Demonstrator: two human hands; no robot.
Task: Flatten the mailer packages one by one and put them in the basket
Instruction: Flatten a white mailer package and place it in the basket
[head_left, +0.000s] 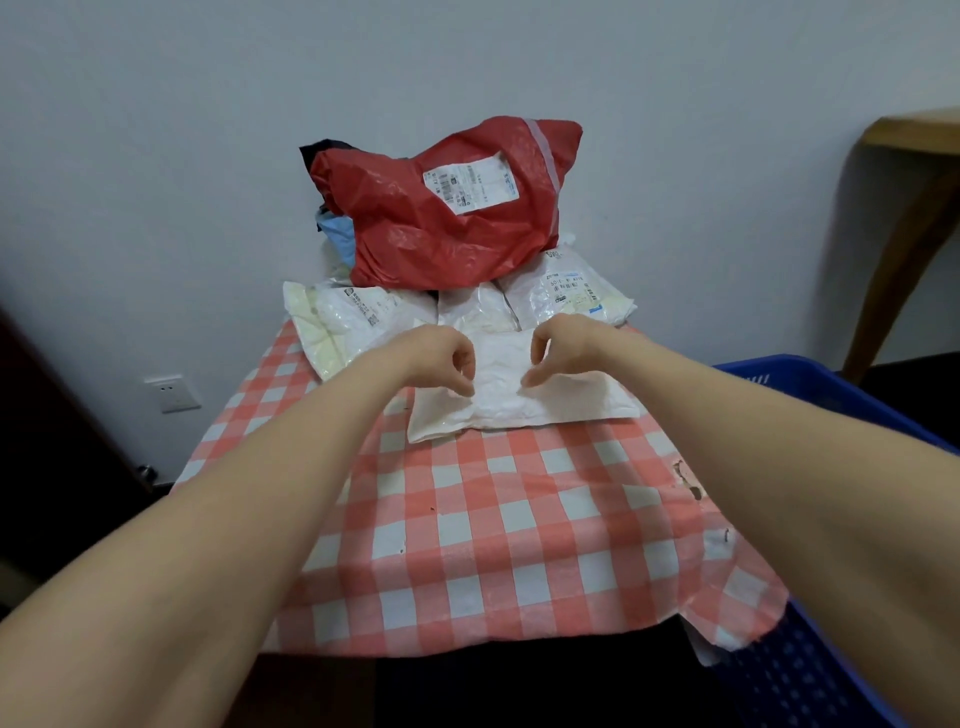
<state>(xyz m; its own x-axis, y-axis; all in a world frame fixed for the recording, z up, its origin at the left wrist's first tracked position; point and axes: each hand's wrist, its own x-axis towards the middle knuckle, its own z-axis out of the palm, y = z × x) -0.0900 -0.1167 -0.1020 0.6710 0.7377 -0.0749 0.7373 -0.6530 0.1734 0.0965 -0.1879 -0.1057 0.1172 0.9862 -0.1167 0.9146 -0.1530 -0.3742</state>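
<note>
Reaching forward side by side, the left hand (441, 358) and the right hand (566, 353) both meet on a white mailer (524, 410), close together but not touching each other. Each hand has its fingers curled inward, with the thumb and fingertips pointing down onto the mailer's wrinkled, puffed middle. Whether they pinch the film or only press on it I cannot tell.

That white mailer lies flat-side down on the far half of the desk (467, 571), on a red-and-white checked cloth (545, 493) that hangs over the near edge. Its corners spread past both hands, and its far edge touches the pile behind it.

The pile sits at the back of the desk against the wall. A cream bubble mailer (337, 322) with a small printed label lies on the left. A clear-wrapped white packet (478, 309) sits in the middle, and a white labelled mailer (571, 296) is on the right. A bulging red mailer (441, 223) with a white shipping label rests on top of all three. A light blue item (340, 234) and something dark show behind its left side.

The blue plastic basket (831, 400) stands just beside the desk on the right and lower than the desktop, its perforated wall running down toward the bottom corner. The right forearm covers part of it, and its inside cannot be seen.

A white wall socket (171, 393) is set in the wall to the left, below desk height. A wooden table (909, 208) stands at the far right.
</note>
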